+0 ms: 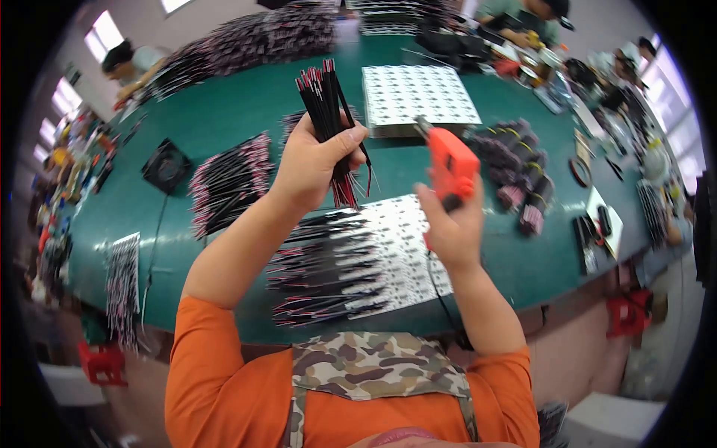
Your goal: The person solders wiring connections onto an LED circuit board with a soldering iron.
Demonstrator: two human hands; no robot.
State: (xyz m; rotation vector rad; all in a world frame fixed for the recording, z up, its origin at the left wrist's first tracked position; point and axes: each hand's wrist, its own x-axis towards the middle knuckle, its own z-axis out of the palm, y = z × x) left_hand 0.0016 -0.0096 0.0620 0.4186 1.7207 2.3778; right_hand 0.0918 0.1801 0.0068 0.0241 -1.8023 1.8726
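Raised over the table, my left hand [317, 164] is closed around a bundle of thin black wires [323, 101] with red and pale ends. The bundle stands nearly upright, its lower ends fanning out below my palm. My right hand [457, 224] grips a red-orange heat gun [452, 160], slightly blurred; its metal nozzle points up and left, toward the bundle but apart from it. A dark cord runs down from it. Below my hands, rows of black wires [317, 261] lie partly on a white printed sheet [407, 250].
A stack of white printed sheets [418, 93] stands on the green table [246, 104]. Tied wire bundles [515, 153] lie right, a wire pile [231, 179] and black fan [166, 166] left. Scissors [579, 172] rest far right. Other people sit around the far edges.
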